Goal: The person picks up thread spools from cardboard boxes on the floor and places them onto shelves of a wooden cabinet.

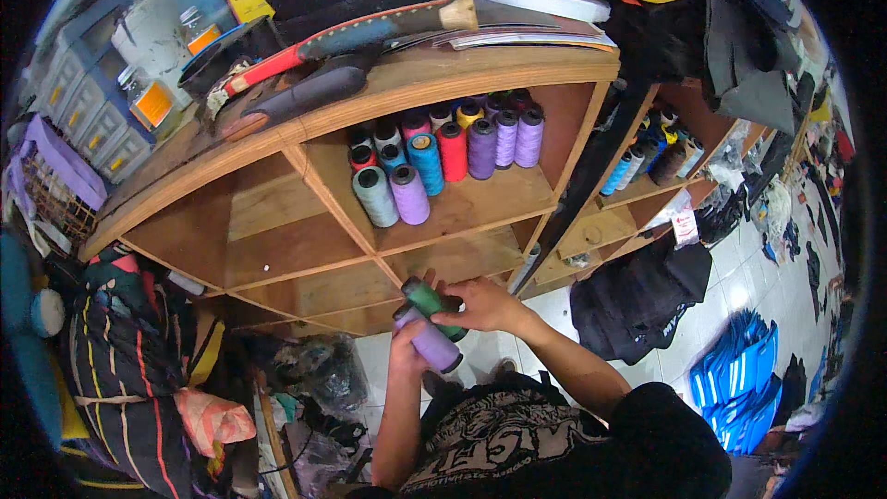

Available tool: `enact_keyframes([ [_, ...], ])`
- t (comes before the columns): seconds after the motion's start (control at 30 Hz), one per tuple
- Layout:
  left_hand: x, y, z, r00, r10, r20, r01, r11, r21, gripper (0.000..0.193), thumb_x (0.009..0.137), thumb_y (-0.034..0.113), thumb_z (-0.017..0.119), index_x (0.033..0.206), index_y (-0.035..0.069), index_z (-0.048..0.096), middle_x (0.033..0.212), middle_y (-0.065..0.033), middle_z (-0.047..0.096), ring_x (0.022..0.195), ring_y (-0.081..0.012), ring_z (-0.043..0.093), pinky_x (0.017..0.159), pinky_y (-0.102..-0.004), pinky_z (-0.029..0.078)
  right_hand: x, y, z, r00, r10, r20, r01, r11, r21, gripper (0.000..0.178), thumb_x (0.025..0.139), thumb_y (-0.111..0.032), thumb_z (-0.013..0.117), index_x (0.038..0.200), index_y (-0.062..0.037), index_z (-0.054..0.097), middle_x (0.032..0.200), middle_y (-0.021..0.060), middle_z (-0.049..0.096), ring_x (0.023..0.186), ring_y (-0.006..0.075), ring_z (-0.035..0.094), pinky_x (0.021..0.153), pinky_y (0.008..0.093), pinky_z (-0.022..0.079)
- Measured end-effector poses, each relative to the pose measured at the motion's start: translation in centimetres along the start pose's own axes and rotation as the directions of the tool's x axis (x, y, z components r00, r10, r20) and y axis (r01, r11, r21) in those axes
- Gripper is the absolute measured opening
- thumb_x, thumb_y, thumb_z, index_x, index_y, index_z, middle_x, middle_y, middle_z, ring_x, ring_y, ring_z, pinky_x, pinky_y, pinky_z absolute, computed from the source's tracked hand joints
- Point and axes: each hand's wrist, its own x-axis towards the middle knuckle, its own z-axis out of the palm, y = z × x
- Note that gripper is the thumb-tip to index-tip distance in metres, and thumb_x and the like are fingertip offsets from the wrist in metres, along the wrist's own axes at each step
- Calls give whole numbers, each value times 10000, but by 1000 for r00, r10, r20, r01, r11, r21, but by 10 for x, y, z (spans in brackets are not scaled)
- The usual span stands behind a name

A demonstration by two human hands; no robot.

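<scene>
In front of the shelf, my left hand is closed round a lilac thread spool, which lies tilted with its dark end toward me. My right hand grips a dark green thread spool from the right, thumb and fingers on its side. The two spools lie against each other, green beyond lilac. Fingertips show past the green spool's far end; whose hand they belong to I cannot tell. Nearest on the shelf stand a pale grey-green spool and another lilac spool, both upright.
Several red, blue, purple and yellow spools share that compartment of the wooden shelf. A long red-and-blue handled tool lies on its top. More spools stand in a right-hand shelf. Black fabric and blue striped pieces lie on the floor.
</scene>
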Motion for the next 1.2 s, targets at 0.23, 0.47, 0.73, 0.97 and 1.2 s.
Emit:
enact_keyframes([
  [0.23, 6, 6, 10, 997, 9, 75, -15, 997, 78, 1021, 648, 284, 686, 1475, 120, 110, 1528, -110, 107, 1396, -304, 140, 1089, -544, 198, 14, 13, -40, 881, 54, -470, 56, 975, 217, 398, 772, -330, 717, 975, 3, 637, 854, 122, 671, 760, 225, 667, 693, 308, 511],
  [0.47, -9, 1, 5, 998, -9, 64, 6, 998, 56, 955, 672, 275, 674, 1463, 130, 160, 1525, -132, 106, 1404, -328, 100, 1051, -622, 219, 86, 32, -52, 773, -95, -627, 160, 986, 49, 320, 817, -176, 682, 1053, 15, 580, 863, 163, 662, 787, 252, 677, 635, 335, 528],
  [0.73, -7, -2, 7, 999, 31, 39, -36, 990, 139, 921, 691, 303, 663, 1449, 90, 184, 1480, -186, 228, 1380, -345, 195, 1041, -611, 264, 88, 43, -45, 733, -47, -679, 124, 990, 65, 403, 775, -251, 711, 1048, 17, 585, 831, 171, 647, 721, 264, 653, 634, 371, 513],
  [0.97, 14, -2, 13, 992, 123, 6, -119, 948, 294, 756, 771, 142, 660, 1403, -1, 271, 1462, -180, 271, 1366, -309, 242, 1075, -492, 273, 3, 17, -12, 998, -30, 57, 21, 986, 164, 491, 737, -405, 694, 1007, -3, 613, 958, 185, 649, 872, 317, 637, 773, 388, 494],
  [1.2, 32, -9, 38, 977, 210, 22, -189, 828, 528, 695, 848, 165, 618, 1421, 18, 254, 1437, -168, 335, 1336, -272, 315, 1067, -378, 287, -18, 15, -23, 961, 139, -238, -55, 942, 331, 442, 724, -240, 760, 1066, 2, 617, 926, 123, 677, 771, 195, 653, 693, 322, 529],
])
